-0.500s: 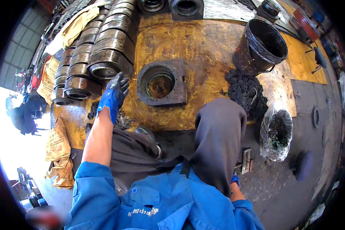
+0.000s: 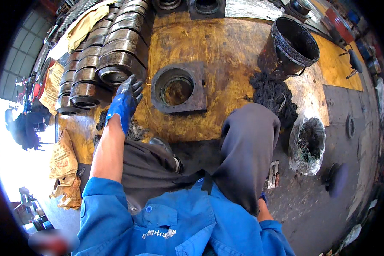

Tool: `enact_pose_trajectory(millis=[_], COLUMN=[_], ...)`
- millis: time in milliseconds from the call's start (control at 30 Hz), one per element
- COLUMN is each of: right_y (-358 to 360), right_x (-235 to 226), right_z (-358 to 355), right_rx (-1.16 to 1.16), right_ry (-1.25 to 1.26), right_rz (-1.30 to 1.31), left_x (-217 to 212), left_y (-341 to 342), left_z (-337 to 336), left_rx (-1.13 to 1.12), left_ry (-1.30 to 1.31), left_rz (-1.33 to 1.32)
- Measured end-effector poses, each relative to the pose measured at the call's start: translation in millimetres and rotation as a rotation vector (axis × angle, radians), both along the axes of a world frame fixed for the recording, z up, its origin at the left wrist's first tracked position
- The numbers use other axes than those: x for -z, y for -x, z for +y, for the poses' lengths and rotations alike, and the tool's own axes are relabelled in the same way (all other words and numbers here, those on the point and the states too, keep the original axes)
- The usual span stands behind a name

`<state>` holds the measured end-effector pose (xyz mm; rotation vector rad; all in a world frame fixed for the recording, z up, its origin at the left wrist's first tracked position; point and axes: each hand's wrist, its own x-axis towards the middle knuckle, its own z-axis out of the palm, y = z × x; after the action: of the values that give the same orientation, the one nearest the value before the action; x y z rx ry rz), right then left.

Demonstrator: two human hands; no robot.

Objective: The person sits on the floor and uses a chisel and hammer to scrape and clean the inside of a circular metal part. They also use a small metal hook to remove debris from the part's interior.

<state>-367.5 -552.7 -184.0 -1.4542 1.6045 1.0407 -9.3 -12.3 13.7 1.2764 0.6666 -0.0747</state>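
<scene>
My left hand (image 2: 126,100), in a blue glove with blackened fingers, reaches forward with its fingers stretched and holds nothing visible. It is nearest the front end of a row of dark, oily metal rings (image 2: 115,76); whether it touches them I cannot tell. Right of that hand a dark metal housing (image 2: 197,87) with a round bore lies on the stained yellow board. My right hand (image 2: 263,197) is low beside my right knee, mostly hidden behind the leg; only a bit of blue glove and the forearm show. Near it on the floor is a small metal frame-like piece (image 2: 273,175).
A black-coated bucket (image 2: 281,53) stands at the far right, with a heap of dark, matted material (image 2: 274,100) before it. A clear plastic bag (image 2: 309,145) of dark scraps is nearer. Brown sacks (image 2: 64,162) lie left. More housings (image 2: 206,7) stand at the back.
My right hand has slipped further behind my leg, and the right knee has shifted slightly right and forward. The left hand stays extended in nearly the same place. The view has shifted slightly.
</scene>
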Motion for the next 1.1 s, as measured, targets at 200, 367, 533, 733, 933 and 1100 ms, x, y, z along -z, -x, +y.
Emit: enact_pose_trajectory(millis=[200, 367, 533, 733, 933, 1100], right_y=[2.4, 10.1, 32.8, 66.5, 99.7, 164.5], right_x=[-15.0, -12.5, -9.1, 10.9, 77.2, 93.1], right_z=[8.0, 10.3, 12.2, 15.5, -1.8, -6.9], right_rx=[-0.032, -0.034, 0.0, -0.044, -0.178, -0.274], right_ry=[-0.05, -0.071, -0.099, -0.189, -0.153, 0.089], right_rz=[-0.06, -0.088, -0.144, -0.474, -0.487, -0.634], left_x=[9.3, 11.9, 12.6, 43.8, 88.7, 66.3], left_y=[2.2, 0.5, -10.4, 10.5, -37.0, -26.7], left_z=[6.8, 11.2, 1.4, 35.0, 126.4, 58.3], left_rx=[0.012, 0.008, 0.064, 0.448, 0.313, 0.14], left_ry=[-0.007, -0.011, -0.019, -0.021, 0.208, 0.171], left_rz=[0.018, 0.052, 0.027, -0.207, -0.021, 0.164])
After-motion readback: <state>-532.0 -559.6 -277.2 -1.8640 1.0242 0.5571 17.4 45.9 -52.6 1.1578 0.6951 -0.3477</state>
